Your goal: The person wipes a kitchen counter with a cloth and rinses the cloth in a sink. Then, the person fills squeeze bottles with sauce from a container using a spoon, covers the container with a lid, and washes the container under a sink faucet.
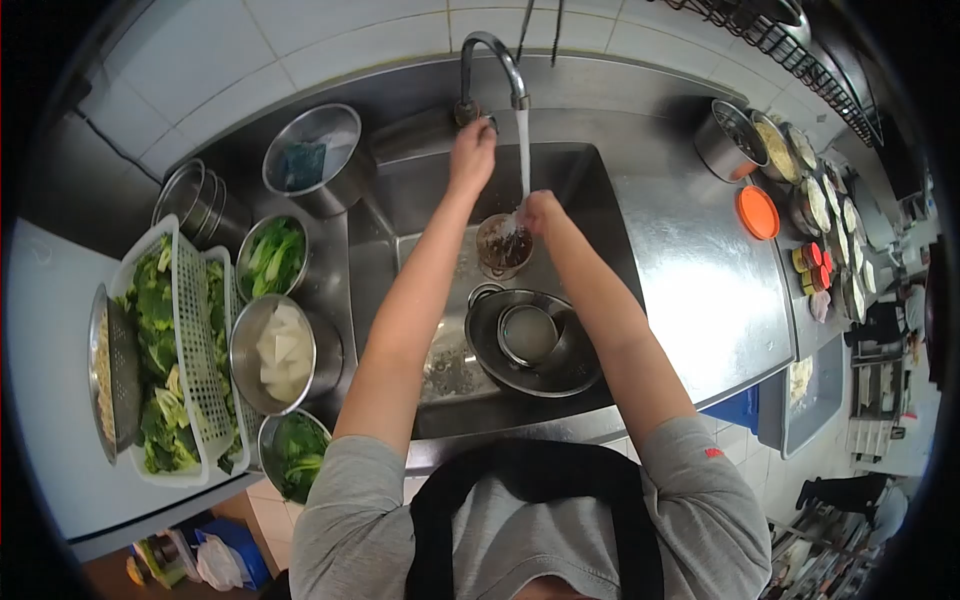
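Observation:
My left hand [473,158] is closed at the faucet's lever [489,124], at the base of the curved faucet [494,42]. Water [524,150] runs from the spout in a white stream. Just under it, my right hand [541,212] has its fingers closed at the rim of a small round container [503,262]. Brownish contents show inside this container as the water splashes in; its fingers' exact grip is partly hidden. Nearer to me in the sink [400,310] sits a large metal bowl [490,345] with a smaller bowl [530,335] of cloudy liquid inside.
On the left stand a pot [345,190], bowls of leafy greens [272,258] and pale chunks [285,350], and a white basket [190,330] of broccoli. The right counter [700,290] bears an orange lid [757,213], a metal pot [730,142], red-capped jars [812,262] and several filled bowls.

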A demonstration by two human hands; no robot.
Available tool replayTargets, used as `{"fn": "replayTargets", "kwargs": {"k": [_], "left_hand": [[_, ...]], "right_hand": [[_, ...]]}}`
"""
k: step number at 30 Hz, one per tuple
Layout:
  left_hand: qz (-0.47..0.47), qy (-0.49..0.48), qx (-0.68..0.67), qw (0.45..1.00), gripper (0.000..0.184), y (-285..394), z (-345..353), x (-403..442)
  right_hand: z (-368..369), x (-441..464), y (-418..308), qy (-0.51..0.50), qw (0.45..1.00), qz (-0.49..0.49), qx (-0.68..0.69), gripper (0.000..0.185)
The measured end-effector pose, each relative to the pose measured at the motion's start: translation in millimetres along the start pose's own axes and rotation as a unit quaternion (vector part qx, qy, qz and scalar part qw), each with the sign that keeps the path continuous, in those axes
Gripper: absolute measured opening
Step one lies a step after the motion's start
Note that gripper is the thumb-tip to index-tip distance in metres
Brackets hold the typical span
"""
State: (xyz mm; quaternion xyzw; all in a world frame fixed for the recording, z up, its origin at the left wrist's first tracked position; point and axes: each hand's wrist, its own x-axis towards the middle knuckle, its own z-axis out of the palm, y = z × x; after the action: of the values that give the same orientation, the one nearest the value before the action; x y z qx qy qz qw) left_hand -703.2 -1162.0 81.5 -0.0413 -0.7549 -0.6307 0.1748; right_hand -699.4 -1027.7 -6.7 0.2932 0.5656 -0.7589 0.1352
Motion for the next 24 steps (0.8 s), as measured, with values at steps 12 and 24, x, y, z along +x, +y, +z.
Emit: {"fn": "replayTargets", "kwargs": {"k": [12, 24], "left_hand": [[-0.277, -0.157, 0.164, 0.934, 0.045, -185.4, 25.6, -66.8], [-0.386, 0.011, -0.011, 0.923, 0.05, -238.2, 79.2, -162.9]], "right_hand": [[-3.7, -7.9, -0.8, 0.021, 0.898, -0.109, -0.426, 0.02], [-21.4, 9.7, 37.6, 0.062, 0.939, 0.0, -0.337, 0.01]]}}
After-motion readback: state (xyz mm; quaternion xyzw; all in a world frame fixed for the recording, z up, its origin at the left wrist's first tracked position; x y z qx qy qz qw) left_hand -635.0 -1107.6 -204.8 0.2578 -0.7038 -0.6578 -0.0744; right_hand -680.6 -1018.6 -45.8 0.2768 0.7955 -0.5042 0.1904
